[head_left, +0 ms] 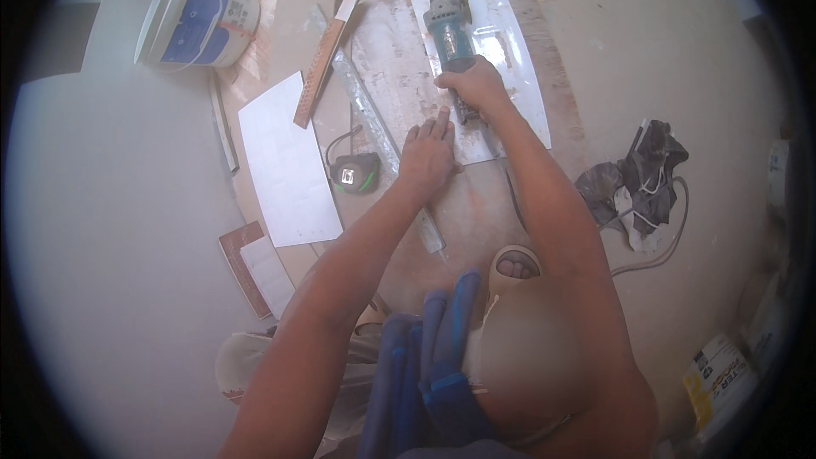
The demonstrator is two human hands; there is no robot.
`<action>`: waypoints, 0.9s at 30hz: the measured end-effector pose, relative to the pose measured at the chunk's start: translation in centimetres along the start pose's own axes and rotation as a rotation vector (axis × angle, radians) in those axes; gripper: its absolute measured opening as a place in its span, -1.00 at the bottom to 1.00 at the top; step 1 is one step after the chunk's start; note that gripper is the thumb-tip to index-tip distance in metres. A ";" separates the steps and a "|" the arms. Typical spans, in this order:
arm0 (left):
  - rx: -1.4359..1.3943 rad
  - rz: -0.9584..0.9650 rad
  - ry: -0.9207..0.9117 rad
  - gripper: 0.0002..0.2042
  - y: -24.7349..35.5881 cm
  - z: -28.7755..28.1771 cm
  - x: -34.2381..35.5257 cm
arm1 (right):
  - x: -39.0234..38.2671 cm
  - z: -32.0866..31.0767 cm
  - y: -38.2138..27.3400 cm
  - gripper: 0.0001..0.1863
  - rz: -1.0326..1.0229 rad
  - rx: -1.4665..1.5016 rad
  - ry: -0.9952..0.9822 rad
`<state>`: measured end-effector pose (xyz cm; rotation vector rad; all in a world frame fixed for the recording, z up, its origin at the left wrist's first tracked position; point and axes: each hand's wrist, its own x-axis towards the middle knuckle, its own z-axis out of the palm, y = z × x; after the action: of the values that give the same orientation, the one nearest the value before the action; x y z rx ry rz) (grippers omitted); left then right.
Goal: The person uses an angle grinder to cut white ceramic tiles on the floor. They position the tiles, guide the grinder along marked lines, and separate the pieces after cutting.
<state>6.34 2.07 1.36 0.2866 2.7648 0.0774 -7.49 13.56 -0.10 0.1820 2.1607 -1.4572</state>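
Observation:
A teal angle grinder (448,34) rests on a glossy white tile (510,59), its dark head toward the far end. My right hand (478,85) is closed round the rear of the grinder's body. Fingers stretched out, my left hand (429,153) lies flat at the tile's near left corner; what lies under its palm is hidden. Just left of that hand runs a long grey metal bar (370,106), partly covered by my wrist. A black and green tape measure (354,172) sits left of the bar.
Another white tile (289,166) lies to the left, with a brown strip (323,64) beyond it and brown and white offcuts (255,268) nearer. A bucket (200,21) stands far left. Right are black plastic bags (642,174), a cable (671,246) and a yellow-white package (718,382).

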 end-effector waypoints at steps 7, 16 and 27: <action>-0.003 -0.010 -0.025 -0.19 0.1 -0.5 0.0 | -1.1 -0.1 0.0 -0.18 -0.009 -0.024 0.011; 0.024 -0.003 -0.003 -0.18 0.1 -0.2 0.0 | -1.5 0.0 0.5 -0.17 0.001 -0.027 0.020; -0.024 0.009 0.051 -0.17 0.0 0.1 0.0 | -2.9 -0.2 0.7 -0.14 -0.014 0.006 0.011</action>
<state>6.41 2.03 1.27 0.2954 2.8116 0.1212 -4.76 14.57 0.81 0.1774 2.1705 -1.4732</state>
